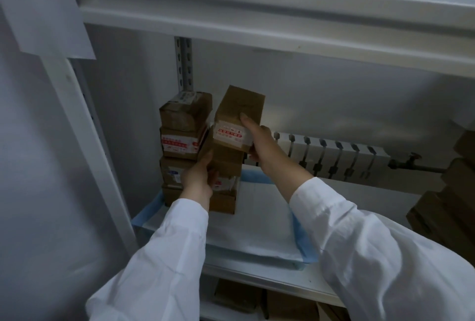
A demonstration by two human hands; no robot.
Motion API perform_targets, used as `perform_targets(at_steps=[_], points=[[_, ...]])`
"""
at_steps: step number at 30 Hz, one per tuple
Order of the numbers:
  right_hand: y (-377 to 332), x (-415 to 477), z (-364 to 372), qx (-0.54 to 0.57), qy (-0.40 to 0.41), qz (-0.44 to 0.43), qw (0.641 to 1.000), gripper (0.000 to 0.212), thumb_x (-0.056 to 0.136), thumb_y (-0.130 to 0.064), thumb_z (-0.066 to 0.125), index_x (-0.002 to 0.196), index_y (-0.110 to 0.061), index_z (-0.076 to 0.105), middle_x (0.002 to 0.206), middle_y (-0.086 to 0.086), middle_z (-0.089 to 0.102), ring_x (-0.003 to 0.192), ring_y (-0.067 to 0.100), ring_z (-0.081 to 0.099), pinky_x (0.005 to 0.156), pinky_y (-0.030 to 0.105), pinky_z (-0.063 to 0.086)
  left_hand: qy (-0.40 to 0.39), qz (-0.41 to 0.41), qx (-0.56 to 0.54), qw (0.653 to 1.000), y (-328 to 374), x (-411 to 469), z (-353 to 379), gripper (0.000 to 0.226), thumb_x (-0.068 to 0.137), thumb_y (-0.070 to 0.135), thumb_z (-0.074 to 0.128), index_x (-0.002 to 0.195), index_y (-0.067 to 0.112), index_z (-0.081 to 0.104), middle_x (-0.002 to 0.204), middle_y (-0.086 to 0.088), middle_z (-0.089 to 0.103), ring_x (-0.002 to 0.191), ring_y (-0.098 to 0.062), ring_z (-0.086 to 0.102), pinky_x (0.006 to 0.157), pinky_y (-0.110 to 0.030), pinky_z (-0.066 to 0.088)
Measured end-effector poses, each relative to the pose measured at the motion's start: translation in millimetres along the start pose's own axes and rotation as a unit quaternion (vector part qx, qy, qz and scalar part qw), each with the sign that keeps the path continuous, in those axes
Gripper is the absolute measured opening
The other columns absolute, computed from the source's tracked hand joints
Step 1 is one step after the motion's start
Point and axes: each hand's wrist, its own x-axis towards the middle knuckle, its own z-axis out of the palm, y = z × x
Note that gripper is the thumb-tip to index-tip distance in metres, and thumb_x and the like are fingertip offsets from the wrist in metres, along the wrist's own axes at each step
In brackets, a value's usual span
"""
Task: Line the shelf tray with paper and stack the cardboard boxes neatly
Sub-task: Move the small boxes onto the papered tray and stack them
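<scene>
A brown box (237, 112) with a white-and-red label is held tilted above the front stack (223, 187), at the tray's back left corner. The right hand (259, 143) clamps it from the right, index finger laid along its upper face, thumb under its near end. The left hand (199, 175) grips the stack's upper box at its left near corner, fingers closed on the cardboard. Just behind, a taller stack (183, 140) of four boxes stands against the back left corner. Both stacks rest on white paper (246, 228) lining the blue tray (305, 246); the paper's right and front parts lie bare. The tray sits on a white shelf (303, 282). More boxes (449, 192) are piled at the shelf's right edge, well apart from the tray. White sleeves (372, 243) cover both arms.
</scene>
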Motion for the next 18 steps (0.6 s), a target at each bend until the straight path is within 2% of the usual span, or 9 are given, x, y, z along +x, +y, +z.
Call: perform_targets(at_steps=[2,3,7,12,13,15,17,18], points=[[4.3,3.9,8.4,-0.021,0.009,-0.010,1.000,0.080,0.086,-0.057,0.053,0.146,-0.013,0.022,0.138,0.010,0.050,0.120,0.027,0.052,0.099,0.039,0.045,0.001,-0.003,-0.005,1.000,0.7,1.8,-2.0,0.042,0.082,0.026,0.071,0.117,0.019,0.047,0.119,-0.007,0.057,0.100,-0.026,0.055,0.089,-0.038,0.052],[5.5,4.3,12.1,-0.031,0.015,-0.017,0.999,0.081,0.086,-0.057,0.053,0.146,-0.014,0.020,0.139,0.009,0.048,0.124,0.028,0.050,0.106,0.042,0.041,0.000,-0.003,-0.006,1.000,1.3,2.6,-2.9,0.047,0.081,0.025,0.071,0.121,0.017,0.048,0.121,-0.008,0.057,0.100,-0.026,0.056,0.087,-0.038,0.053],[9.0,5.4,27.3,-0.111,0.040,-0.034,0.992,0.078,0.087,-0.066,0.042,0.144,-0.016,0.023,0.141,0.010,0.046,0.127,0.031,0.047,0.109,0.047,0.037,-0.005,0.005,-0.014,1.000,4.5,8.3,-7.1,0.061,0.080,0.025,0.073,0.134,0.018,0.046,0.127,-0.007,0.057,0.100,-0.025,0.056,0.078,-0.036,0.053],[13.2,5.3,39.3,-0.185,0.074,-0.018,0.980,0.083,0.084,-0.074,0.032,0.145,-0.018,0.025,0.145,0.012,0.041,0.131,0.034,0.041,0.109,0.048,0.034,0.001,-0.003,-0.006,1.000,8.5,14.2,-8.4,0.046,0.085,0.020,0.068,0.128,0.015,0.052,0.125,-0.011,0.060,0.094,-0.025,0.060,0.064,-0.032,0.052],[12.7,5.5,39.5,-0.202,0.079,-0.011,0.976,0.084,0.084,-0.075,0.030,0.145,-0.017,0.025,0.146,0.012,0.039,0.132,0.034,0.039,0.110,0.047,0.033,0.001,0.001,-0.002,1.000,8.8,16.8,-8.2,0.045,0.086,0.019,0.067,0.129,0.015,0.052,0.127,-0.011,0.060,0.098,-0.027,0.061,0.066,-0.031,0.052],[11.3,5.7,38.3,-0.221,0.077,0.002,0.972,0.085,0.084,-0.075,0.028,0.144,-0.015,0.029,0.145,0.013,0.038,0.132,0.034,0.038,0.110,0.045,0.031,0.004,0.015,0.017,1.000,9.1,18.4,-7.5,0.047,0.087,0.020,0.064,0.132,0.017,0.050,0.131,-0.011,0.058,0.114,-0.034,0.058,0.083,-0.034,0.052],[11.3,5.3,36.5,-0.204,0.058,0.008,0.977,0.086,0.084,-0.076,0.027,0.143,-0.014,0.030,0.143,0.013,0.042,0.130,0.033,0.042,0.110,0.046,0.033,0.013,0.034,0.039,0.999,7.8,19.5,-7.7,0.049,0.087,0.023,0.064,0.133,0.020,0.047,0.129,-0.007,0.058,0.117,-0.032,0.055,0.099,-0.044,0.046],[11.1,4.5,35.6,-0.196,0.051,0.009,0.979,0.086,0.084,-0.076,0.027,0.143,-0.014,0.030,0.143,0.012,0.044,0.129,0.032,0.044,0.110,0.046,0.035,0.016,0.044,0.047,0.998,7.5,18.8,-7.7,0.050,0.086,0.023,0.064,0.133,0.021,0.047,0.127,-0.006,0.059,0.115,-0.031,0.056,0.102,-0.048,0.044]])
